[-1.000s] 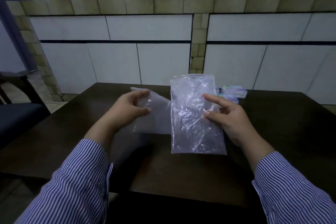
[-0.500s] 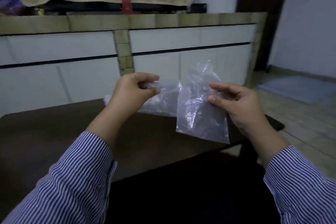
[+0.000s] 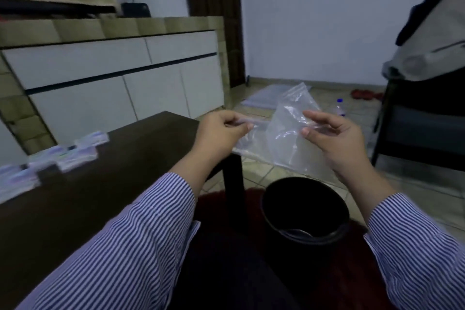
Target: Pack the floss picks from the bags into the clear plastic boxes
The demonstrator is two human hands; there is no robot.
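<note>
No writing could be read anywhere. The left hand (image 3: pixel 221 131) pinched one clear plastic bag (image 3: pixel 247 142) in its closed fingers. The right hand (image 3: pixel 334 136) pinched a second clear bag (image 3: pixel 289 128), thin, crinkly and see-through, which looked empty. Both bags hung in the air, past the dark surface (image 3: pixel 105 178), above a black bin (image 3: pixel 305 211) at 6 o'clock. Small clear boxes (image 3: pixel 75 155) sat on the surface at 9 o'clock, blurry.
</note>
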